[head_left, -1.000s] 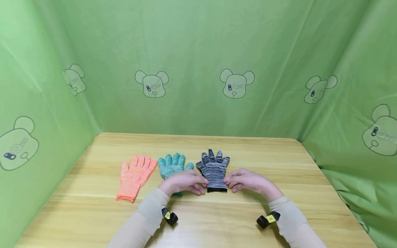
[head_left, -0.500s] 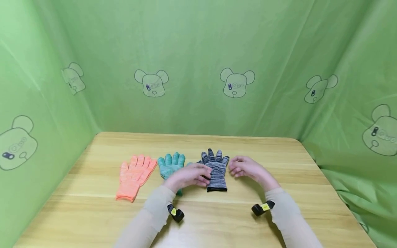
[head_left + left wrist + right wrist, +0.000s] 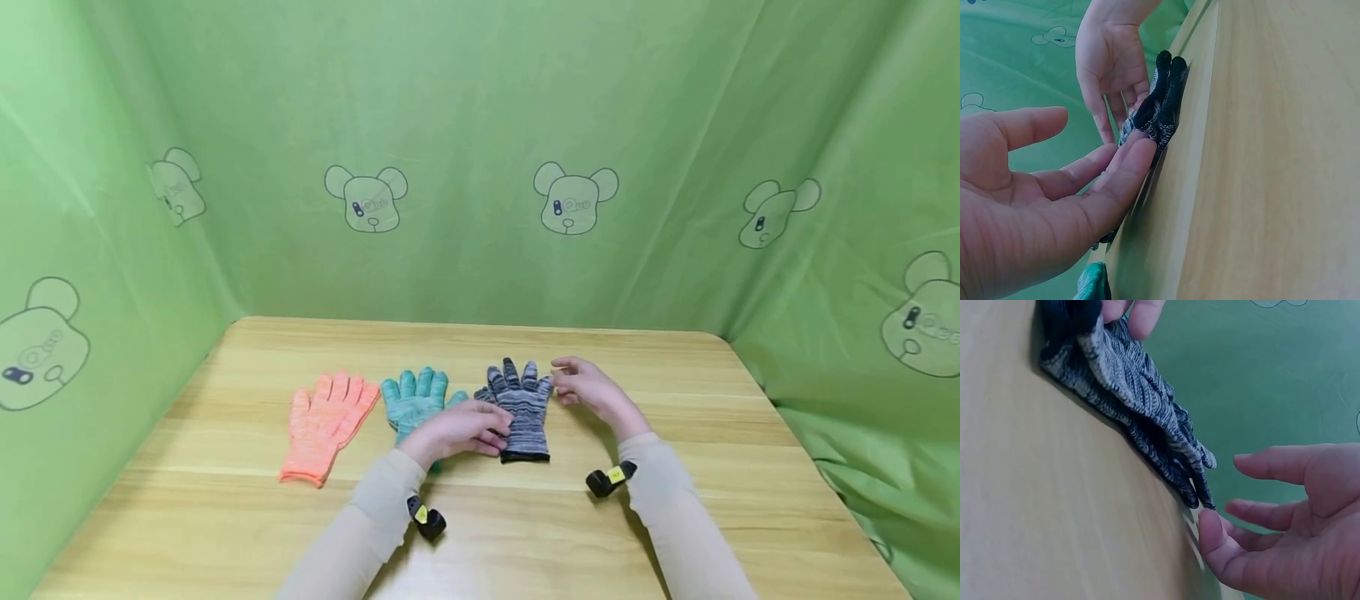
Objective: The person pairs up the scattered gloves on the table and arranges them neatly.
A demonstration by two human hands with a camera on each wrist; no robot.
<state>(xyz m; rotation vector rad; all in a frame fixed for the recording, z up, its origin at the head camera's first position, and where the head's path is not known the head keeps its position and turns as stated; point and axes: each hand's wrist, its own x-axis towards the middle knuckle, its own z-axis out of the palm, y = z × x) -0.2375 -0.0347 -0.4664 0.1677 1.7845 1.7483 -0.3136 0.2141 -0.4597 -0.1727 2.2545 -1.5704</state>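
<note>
A grey-and-black knitted glove lies flat on the table, fingers toward the back and dark cuff toward the front. My left hand is at its left side, relaxed fingers resting over the lower edge and covering part of it. In the left wrist view, those fingertips meet the knit while the thumb stands apart. My right hand is beside the glove's fingertips on the right. The right wrist view has its thumb close by a glove fingertip, with the other fingers spread away from it.
A teal glove lies just left of the grey one, partly under my left hand and forearm. Farther left is an orange glove. Green curtains stand behind and beside the wooden table.
My right hand has moved from the grey glove's cuff up along its right side to the fingertips. My left hand has shifted slightly up and right onto the glove's edge.
</note>
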